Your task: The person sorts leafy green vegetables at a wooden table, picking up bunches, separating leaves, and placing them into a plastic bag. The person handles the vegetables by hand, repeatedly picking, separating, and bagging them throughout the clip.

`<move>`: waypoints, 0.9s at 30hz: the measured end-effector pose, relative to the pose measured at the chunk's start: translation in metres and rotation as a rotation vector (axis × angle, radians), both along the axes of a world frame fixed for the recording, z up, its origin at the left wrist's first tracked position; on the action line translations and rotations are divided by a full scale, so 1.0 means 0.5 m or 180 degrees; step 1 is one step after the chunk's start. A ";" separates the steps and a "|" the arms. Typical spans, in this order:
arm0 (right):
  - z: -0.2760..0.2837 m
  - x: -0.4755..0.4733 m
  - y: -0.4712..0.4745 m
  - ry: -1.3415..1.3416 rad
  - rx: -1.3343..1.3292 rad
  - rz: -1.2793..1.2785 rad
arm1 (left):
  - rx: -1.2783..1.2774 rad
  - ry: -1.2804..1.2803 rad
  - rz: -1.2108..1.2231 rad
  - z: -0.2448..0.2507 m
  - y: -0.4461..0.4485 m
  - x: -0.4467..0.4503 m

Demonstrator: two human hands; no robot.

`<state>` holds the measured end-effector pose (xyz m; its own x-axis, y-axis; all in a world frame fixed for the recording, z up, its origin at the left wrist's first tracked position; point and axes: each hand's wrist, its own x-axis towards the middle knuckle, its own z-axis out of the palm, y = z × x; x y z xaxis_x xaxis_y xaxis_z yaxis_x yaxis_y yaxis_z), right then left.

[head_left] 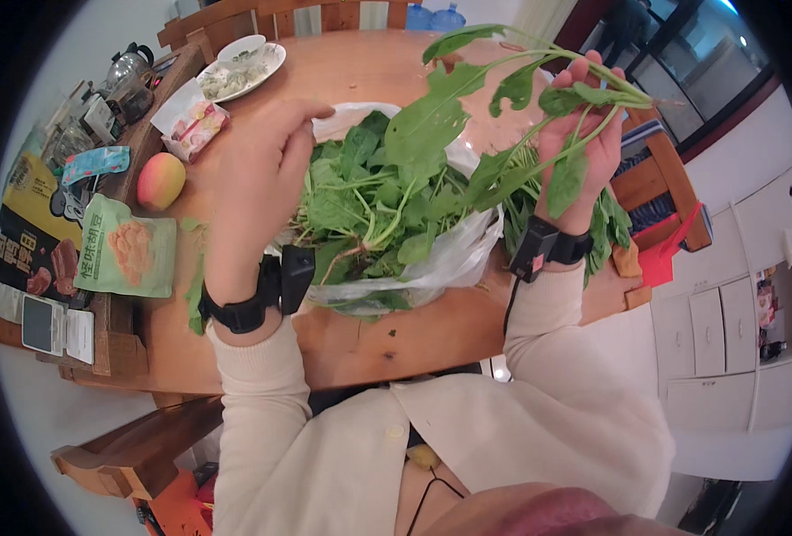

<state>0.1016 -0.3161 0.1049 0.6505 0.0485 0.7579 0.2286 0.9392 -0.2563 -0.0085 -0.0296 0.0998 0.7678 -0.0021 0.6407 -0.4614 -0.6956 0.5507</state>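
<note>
My right hand [587, 137] is raised over the right side of the table, gripping a leafy green plant [433, 127] by its stems. The plant's root end points right and its long, holed leaves reach left. Below it, an open white plastic bag [453, 258] holds a heap of leafy greens [349, 208] with thin stems and roots. My left hand [259, 157] hovers at the bag's left edge, fingers curled; its palm side is hidden. More greens [610, 231] lie under my right wrist, and loose leaves [196, 298] lie beside my left wrist. Both wrists wear black strapped devices.
On the wooden table [362, 348], a mango [161, 181], a tissue pack [198, 127] and a green snack packet [128, 251] sit left. Behind them are a white plate [275, 63] and bowl [240, 48]. A wooden chair [677, 181] stands right; a person [627, 27] is in the background.
</note>
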 end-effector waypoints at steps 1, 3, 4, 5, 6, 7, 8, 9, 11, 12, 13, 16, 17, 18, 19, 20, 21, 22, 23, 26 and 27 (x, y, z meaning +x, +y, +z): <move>0.005 -0.001 -0.010 0.0007 -0.0017 -0.0168 | 0.0026 -0.0090 0.0008 0.000 0.003 0.001; 0.018 -0.010 -0.035 0.0013 -0.0158 -0.0512 | -0.0092 -0.0071 -0.0001 -0.001 0.007 0.004; 0.030 -0.014 -0.052 0.0029 -0.0283 -0.0773 | -0.0155 -0.0129 -0.0039 -0.001 0.008 0.007; 0.044 -0.019 -0.069 0.0032 -0.0401 -0.1001 | -0.0214 -0.0175 -0.0073 -0.002 0.010 0.008; 0.078 -0.031 -0.103 -0.0180 -0.0928 -0.0645 | -0.0207 0.0007 -0.0035 -0.001 0.017 0.004; 0.098 -0.045 -0.127 -0.0168 -0.1135 -0.1218 | -0.0243 0.0020 -0.0053 0.000 0.023 0.000; 0.112 -0.064 -0.148 -0.0129 -0.1375 -0.2135 | -0.0279 0.0014 -0.0060 0.001 0.030 -0.001; 0.130 -0.082 -0.172 -0.0101 -0.1614 -0.3050 | -0.0349 -0.0018 -0.0099 0.002 0.036 -0.002; 0.197 -0.101 -0.226 0.0082 -0.2026 -0.3667 | -0.0548 0.0031 -0.0072 0.000 0.044 -0.005; 0.222 -0.108 -0.251 -0.0021 -0.2339 -0.4124 | -0.0536 0.0039 -0.0029 0.002 0.051 -0.005; 0.243 -0.110 -0.275 -0.0132 -0.2650 -0.4581 | -0.0526 0.0024 -0.0041 0.002 0.055 -0.004; 0.257 -0.089 -0.334 -0.0272 -0.3283 -0.5324 | -0.0412 0.0086 -0.0004 0.002 0.058 0.000; 0.254 -0.077 -0.351 -0.0282 -0.3439 -0.5461 | -0.0408 0.0077 -0.0007 0.001 0.057 0.001; 0.239 -0.061 -0.363 -0.0156 -0.3689 -0.5823 | -0.0471 0.0091 -0.0077 -0.001 0.054 0.001; 0.231 -0.041 -0.372 -0.0231 -0.4304 -0.6217 | -0.0533 0.0104 -0.0142 -0.004 0.051 0.000; 0.210 -0.017 -0.375 -0.0363 -0.4735 -0.6256 | -0.0617 0.0159 -0.0235 -0.004 0.050 -0.001; 0.185 0.009 -0.374 -0.0499 -0.5169 -0.6275 | -0.0572 0.0136 -0.0223 -0.004 0.049 -0.002; 0.156 0.035 -0.369 -0.0487 -0.5647 -0.6127 | -0.0548 0.0159 -0.0236 -0.004 0.050 -0.003; 0.123 0.061 -0.360 -0.0571 -0.6064 -0.5937 | -0.0527 0.0185 -0.0246 -0.002 0.051 -0.004; 0.022 0.130 -0.323 -0.0685 -0.6957 -0.4872 | -0.0332 0.0164 -0.0085 0.003 0.059 -0.005; 0.001 0.142 -0.315 -0.0434 -0.7411 -0.4432 | -0.0332 0.0212 -0.0078 0.004 0.061 -0.007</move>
<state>0.1728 -0.4738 0.1053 0.9557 0.1773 0.2351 0.1787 -0.9838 0.0154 -0.0118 0.0007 0.1016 0.8091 0.0427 0.5861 -0.4376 -0.6219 0.6494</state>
